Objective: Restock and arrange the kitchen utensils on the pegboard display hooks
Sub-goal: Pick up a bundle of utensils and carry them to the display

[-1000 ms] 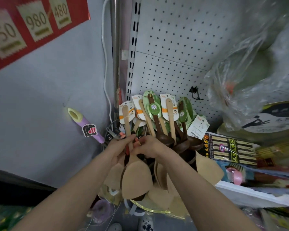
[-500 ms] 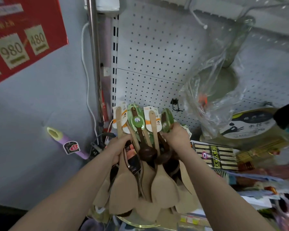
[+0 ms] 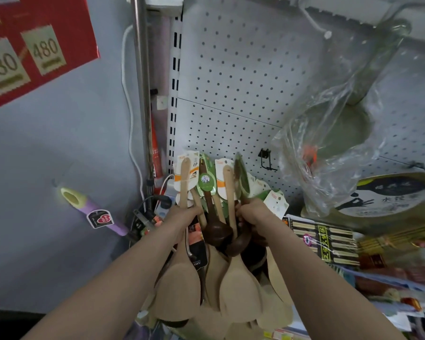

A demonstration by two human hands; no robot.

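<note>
The left hand [image 3: 182, 215] and right hand [image 3: 254, 212] each grip handles of a bundle of wooden utensils [image 3: 239, 288] held before the pegboard's [image 3: 243, 69] lower left corner. The black hook [image 3: 265, 159] nearby hangs bare, so hanging seems barely begun.

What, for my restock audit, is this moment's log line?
left hand grips wooden spatula | right hand grips utensil bundle | black hook bare

Dim, cool, even light; soft motion blur throughout, wide-angle bending at the edges, faint glare on plastic bag [image 3: 329, 143].
</note>
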